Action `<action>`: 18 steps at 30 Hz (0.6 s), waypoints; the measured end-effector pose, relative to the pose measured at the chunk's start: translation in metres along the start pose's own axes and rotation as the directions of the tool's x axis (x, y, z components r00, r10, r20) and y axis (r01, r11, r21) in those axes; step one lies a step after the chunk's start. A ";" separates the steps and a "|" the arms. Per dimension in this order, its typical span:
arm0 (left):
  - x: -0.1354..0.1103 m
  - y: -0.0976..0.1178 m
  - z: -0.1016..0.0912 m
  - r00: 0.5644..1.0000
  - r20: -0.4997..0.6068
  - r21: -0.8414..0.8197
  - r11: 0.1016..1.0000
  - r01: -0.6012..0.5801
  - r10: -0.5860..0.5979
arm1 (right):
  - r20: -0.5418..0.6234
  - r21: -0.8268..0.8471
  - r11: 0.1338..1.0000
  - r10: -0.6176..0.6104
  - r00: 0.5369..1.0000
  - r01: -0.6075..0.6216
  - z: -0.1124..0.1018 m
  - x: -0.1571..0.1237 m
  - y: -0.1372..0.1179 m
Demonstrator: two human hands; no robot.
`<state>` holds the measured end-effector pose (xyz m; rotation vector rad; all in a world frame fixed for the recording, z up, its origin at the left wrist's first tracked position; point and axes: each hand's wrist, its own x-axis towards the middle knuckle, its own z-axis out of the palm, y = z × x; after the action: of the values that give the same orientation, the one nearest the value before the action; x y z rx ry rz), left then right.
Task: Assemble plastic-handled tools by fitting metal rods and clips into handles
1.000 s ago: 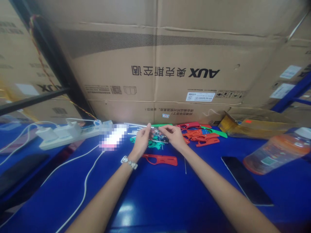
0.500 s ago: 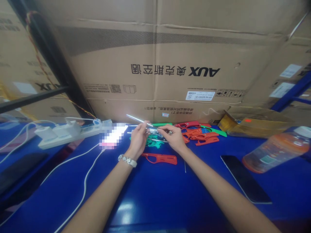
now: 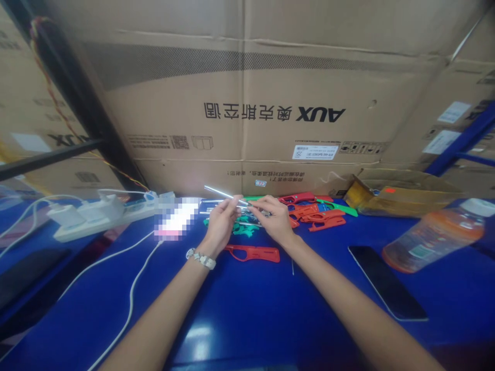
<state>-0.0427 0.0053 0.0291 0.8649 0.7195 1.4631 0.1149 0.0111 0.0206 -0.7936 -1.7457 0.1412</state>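
Note:
A thin shiny metal tube (image 3: 218, 192) slants up to the left out of my left hand (image 3: 219, 226), whose thumb and fingers are closed on it. At the tube's right end, the fingertips of my right hand (image 3: 275, 222) are pinched around a small dark part, too small to name. Beneath both hands lie several more metal tubes (image 3: 212, 202) and a heap of small green plastic pieces (image 3: 244, 230). Nearer to me rests one red plastic lighter-shaped half-shell (image 3: 260, 253). More red half-shells (image 3: 327, 220) are piled right of my right hand, with some green ones among them.
A lit phone-like screen (image 3: 178, 216), partly pixelated, and a white power strip (image 3: 73, 232) with cables are on the left. To the right are a dark phone (image 3: 386, 283), an orange-tinted bottle (image 3: 433, 239) and an open carton (image 3: 406, 193). Large cardboard (image 3: 247, 77) stands behind.
My right fingertips have come up to the tube's right end, closing the small gap between them. My left hand keeps its grip on the tube. The view has shifted slightly.

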 end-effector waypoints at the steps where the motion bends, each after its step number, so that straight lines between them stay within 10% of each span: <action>1: 0.000 0.001 0.000 1.000 0.007 -0.005 1.000 0.009 -0.009 | -0.001 -0.042 0.999 -0.022 1.000 0.022 -0.001 0.000 0.001; 18: -0.002 0.000 0.002 0.999 -0.050 -0.017 1.000 -0.022 0.021 | 0.050 -0.218 0.955 -0.194 0.980 0.200 0.000 -0.002 -0.005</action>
<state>-0.0413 0.0036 0.0304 0.8267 0.7355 1.5125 0.1131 0.0057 0.0212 -0.7741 -1.8782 -0.1810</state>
